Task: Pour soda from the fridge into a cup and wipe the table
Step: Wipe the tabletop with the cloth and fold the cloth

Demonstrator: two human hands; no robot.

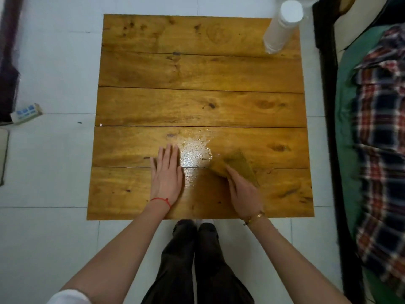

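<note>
right hand (243, 189) pinches a brown cloth (237, 166) near the worktop's (197, 69) front edge; the wet patch (195, 150) lies just left, beside the flat, open left hand (167, 172).

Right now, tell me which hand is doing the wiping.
The right hand: its grip holds the brown cloth beside the wet patch. The left hand lies flat on the table, holding nothing.

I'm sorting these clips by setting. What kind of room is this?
Probably a bedroom or small living space at home: a low wooden table stands on white floor tiles, beside a bed with a plaid blanket, and a power strip lies on the floor.
</note>
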